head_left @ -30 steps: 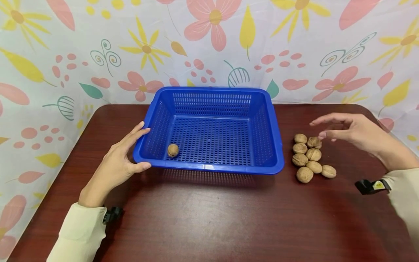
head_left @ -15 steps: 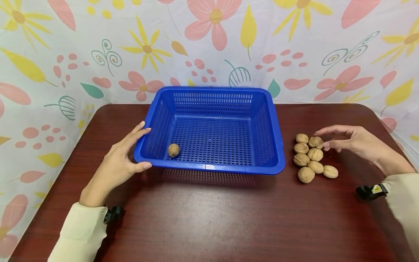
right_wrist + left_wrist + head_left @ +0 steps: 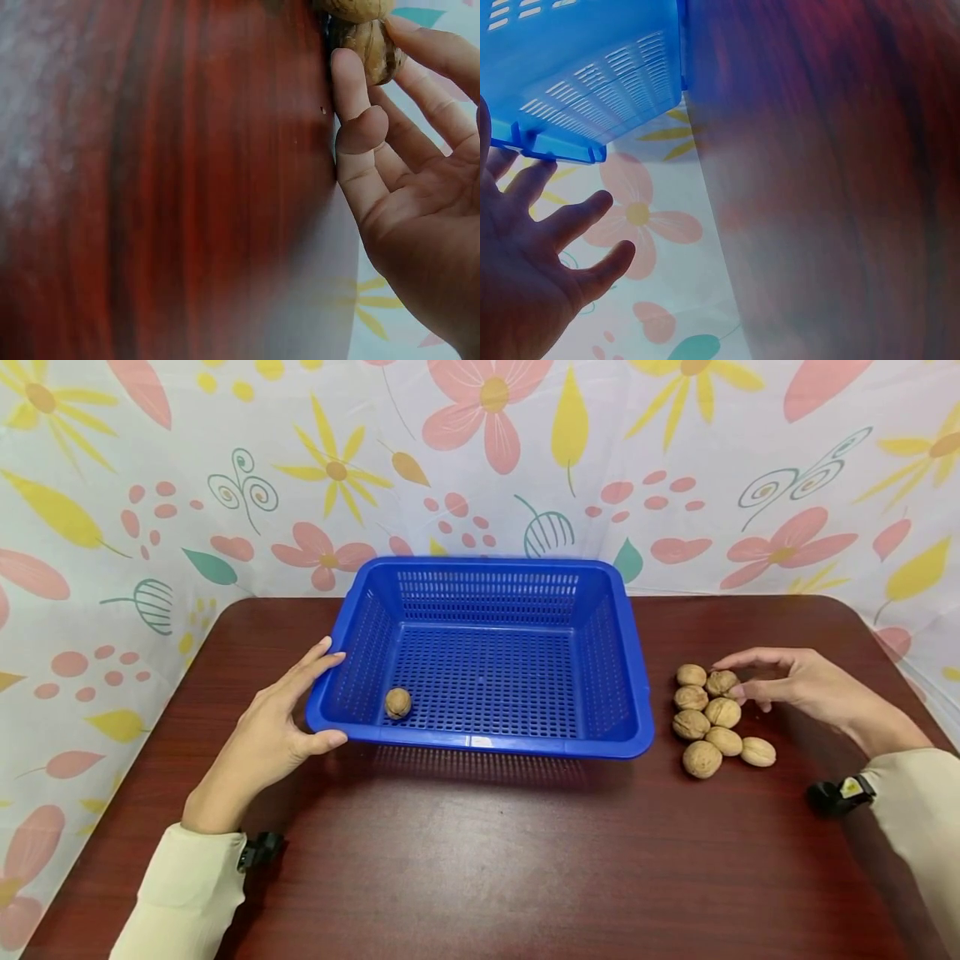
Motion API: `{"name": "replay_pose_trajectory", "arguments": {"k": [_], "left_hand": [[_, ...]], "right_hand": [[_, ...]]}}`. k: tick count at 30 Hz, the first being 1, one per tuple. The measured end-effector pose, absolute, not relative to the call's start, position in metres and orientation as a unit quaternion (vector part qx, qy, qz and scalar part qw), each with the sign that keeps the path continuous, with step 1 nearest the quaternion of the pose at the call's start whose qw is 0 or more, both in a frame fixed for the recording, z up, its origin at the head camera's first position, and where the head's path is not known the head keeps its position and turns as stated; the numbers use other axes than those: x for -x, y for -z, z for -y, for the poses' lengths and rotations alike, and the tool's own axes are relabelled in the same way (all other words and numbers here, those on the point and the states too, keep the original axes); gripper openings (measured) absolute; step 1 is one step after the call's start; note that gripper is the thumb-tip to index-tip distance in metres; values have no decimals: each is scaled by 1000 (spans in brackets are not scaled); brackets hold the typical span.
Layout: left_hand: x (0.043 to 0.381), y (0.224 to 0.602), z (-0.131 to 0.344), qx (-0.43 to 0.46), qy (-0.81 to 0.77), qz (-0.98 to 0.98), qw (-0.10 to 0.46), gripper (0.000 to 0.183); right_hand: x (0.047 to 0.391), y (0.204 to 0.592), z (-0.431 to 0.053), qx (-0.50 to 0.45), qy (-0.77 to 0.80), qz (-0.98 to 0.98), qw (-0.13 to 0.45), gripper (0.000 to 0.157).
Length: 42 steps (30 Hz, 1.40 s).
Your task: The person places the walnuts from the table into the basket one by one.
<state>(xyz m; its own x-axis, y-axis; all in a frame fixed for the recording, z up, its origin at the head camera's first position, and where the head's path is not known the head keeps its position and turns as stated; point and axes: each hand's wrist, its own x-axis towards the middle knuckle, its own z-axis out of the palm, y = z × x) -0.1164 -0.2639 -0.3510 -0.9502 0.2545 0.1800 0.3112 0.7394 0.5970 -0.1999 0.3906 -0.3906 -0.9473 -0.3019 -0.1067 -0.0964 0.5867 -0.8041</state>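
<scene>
A blue plastic basket [image 3: 480, 743] with slotted walls stands on the table, and one walnut [image 3: 397, 703] lies in its near left corner. My left hand [image 3: 262, 727] holds the basket's left corner, its fingers at the left rim and the thumb at the front rim. In the left wrist view some fingers [image 3: 577, 217] spread below the rim. Right of the basket, several walnuts [image 3: 702, 760] lie in a loose cluster. My right hand [image 3: 810, 689] has finger and thumb on either side of the cluster's far right walnut [image 3: 722, 683]; the right wrist view shows fingertips touching this walnut [image 3: 371, 52].
The dark reddish-brown wooden table [image 3: 480, 860] has rounded far corners. Behind it hangs a white cloth [image 3: 555, 435] with printed flowers and leaves, close to the basket's back. A single walnut [image 3: 758, 752] lies at the cluster's right side.
My right hand has come down onto the far right walnut, and its finger and thumb have closed in around it. The left hand and the basket have stayed in place.
</scene>
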Motion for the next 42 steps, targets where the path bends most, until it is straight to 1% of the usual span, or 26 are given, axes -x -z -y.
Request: {"name": "replay_pose_trajectory", "arguments": {"k": [12,17,20,24,28,30,34,42], "left_hand": [[117,352,264,157,325,931,52,92],[117,352,264,158,324,931,52,91],[115,352,265,154,327,931,50,91],[114,352,267,152,327,931,50,92],[117,352,265,156,321,933,52,92],[118,352,264,157,318,933,52,92],[117,351,264,157,317,934,53,92],[116,351,265,158,323,932,49,92]], "right_hand": [[200,392,-394,131,467,-869,93,32],[198,374,-389,126,464,-874,71,32],[199,358,-380,144,465,-871,68,32],[202,334,-364,180,479,-856,74,33],[205,311,-346,195,512,-832,82,36],[206,299,-334,196,509,-834,79,37],[209,275,-303,211,478,-850,69,34],[217,238,-225,234,477,-839,118,32]]}}
